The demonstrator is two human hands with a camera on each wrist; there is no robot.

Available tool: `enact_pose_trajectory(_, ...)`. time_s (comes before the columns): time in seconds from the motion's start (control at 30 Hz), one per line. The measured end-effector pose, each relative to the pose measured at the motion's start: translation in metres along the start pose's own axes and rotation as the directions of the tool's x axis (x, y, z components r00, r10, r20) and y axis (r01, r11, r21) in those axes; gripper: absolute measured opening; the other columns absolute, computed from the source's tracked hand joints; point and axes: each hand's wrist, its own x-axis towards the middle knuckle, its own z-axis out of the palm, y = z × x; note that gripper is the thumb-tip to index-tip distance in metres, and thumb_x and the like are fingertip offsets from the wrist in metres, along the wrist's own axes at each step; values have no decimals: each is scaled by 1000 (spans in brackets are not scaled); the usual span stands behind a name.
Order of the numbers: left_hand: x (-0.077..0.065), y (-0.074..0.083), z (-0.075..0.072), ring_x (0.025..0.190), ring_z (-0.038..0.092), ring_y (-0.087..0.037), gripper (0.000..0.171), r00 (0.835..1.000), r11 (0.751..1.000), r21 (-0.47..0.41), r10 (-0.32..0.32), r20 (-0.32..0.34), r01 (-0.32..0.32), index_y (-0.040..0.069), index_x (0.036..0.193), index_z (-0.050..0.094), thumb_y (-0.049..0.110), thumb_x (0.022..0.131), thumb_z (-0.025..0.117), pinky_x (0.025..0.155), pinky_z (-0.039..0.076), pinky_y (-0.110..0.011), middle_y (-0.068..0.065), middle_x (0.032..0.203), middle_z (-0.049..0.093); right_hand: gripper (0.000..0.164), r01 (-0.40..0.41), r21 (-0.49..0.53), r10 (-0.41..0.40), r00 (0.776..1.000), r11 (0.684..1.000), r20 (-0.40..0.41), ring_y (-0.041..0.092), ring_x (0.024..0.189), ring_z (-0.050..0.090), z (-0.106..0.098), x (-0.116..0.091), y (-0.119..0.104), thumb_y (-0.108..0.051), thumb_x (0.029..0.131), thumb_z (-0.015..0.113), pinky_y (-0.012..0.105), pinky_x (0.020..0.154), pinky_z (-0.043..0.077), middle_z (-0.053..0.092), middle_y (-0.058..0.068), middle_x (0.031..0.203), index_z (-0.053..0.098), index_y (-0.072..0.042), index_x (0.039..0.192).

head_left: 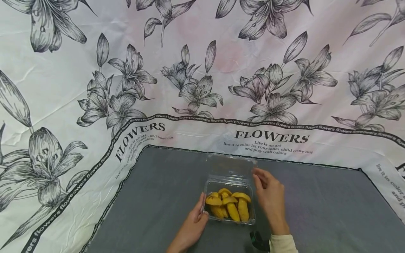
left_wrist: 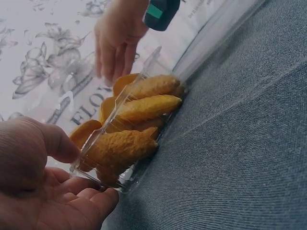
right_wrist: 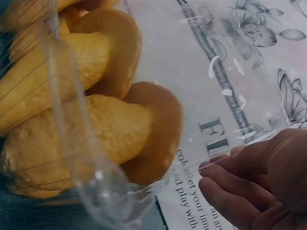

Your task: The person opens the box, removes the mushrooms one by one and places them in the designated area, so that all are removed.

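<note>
A clear box (head_left: 229,183) of yellow mushrooms (head_left: 233,212) sits open.
The left hand (head_left: 192,225) pinches its left wall; the right hand (head_left: 272,196) pinches the lid (head_left: 231,167) near its edge.

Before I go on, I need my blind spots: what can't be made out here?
Floor of the box: head view, mostly covered by mushrooms.
Rear stems: head view, hidden behind front caps.
Some mushrooms' ends: right wrist view, cut off by left edge.
Lid outline: left wrist view, clear plastic lost against printed cloth.
Wrist device: left wrist view, cut off by top edge.
</note>
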Motion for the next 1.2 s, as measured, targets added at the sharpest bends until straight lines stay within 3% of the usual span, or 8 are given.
enact_pose_trajectory(0.2, 1, 0, -1, 159, 10, -35, 69, 1000, 1000, -1, 4, 12, -4, -1, 168, 8, 10, 112, 47, 98, 32, -14, -22, 174, 12, 27, -45, -13, 45, 999, 999, 16, 35, 101, 78, 6, 0, 7, -10, 103, 69, 52, 84, 61, 78, 17, 117, 74, -3, 129)
enact_pose_trajectory(0.43, 1, -1, 1, 159, 8, -32, 69, 1000, 1000, -16, 12, 14, -11, 1, 168, 7, 9, 112, 46, 105, 27, -7, -20, 174, 11, 31, -48, 0, 48, 999, 999, 26, 35, 103, 77, 9, 2, 15, -8, 103, 70, 51, 86, 61, 77, 16, 121, 72, -1, 133)
enact_pose_trajectory(0.7, 1, -1, 1, 153, 22, -29, 70, 1000, 1000, 15, -18, -9, 18, 3, 169, 8, 11, 112, 47, 99, 31, -14, -17, 174, 14, 36, -68, 21, 67, 995, 997, 74, 35, 106, 76, 13, 0, 19, -10, 105, 67, 50, 88, 61, 76, 16, 125, 67, -1, 140)
enact_pose_trajectory(0.87, 1, -1, 2, 158, 12, -30, 70, 1000, 1000, 10, -5, -6, 5, 1, 168, 6, 9, 111, 47, 103, 28, -9, -18, 174, 13, 37, -81, 47, 78, 994, 996, 80, 34, 105, 77, 13, -1, 22, -13, 105, 66, 47, 86, 62, 76, 15, 124, 67, -1, 140)
enact_pose_trajectory(1.1, 3, -2, 2, 159, 8, -31, 70, 1000, 1000, -8, -6, 8, 6, 1, 168, 5, 9, 112, 45, 101, 30, -11, -19, 175, 11, 39, -139, 44, 134, 985, 989, 108, 35, 105, 77, 15, -3, 26, -17, 106, 66, 47, 84, 62, 75, 16, 126, 67, -2, 142)
enact_pose_trajectory(1.2, 2, -2, 2, 159, 8, -32, 69, 1000, 1000, -6, 15, 3, -15, 0, 168, 6, 8, 111, 45, 106, 25, -6, -20, 175, 11, 38, -155, 53, 148, 982, 986, 120, 34, 105, 77, 16, -3, 27, -17, 106, 66, 40, 81, 64, 75, 17, 126, 67, -2, 141)
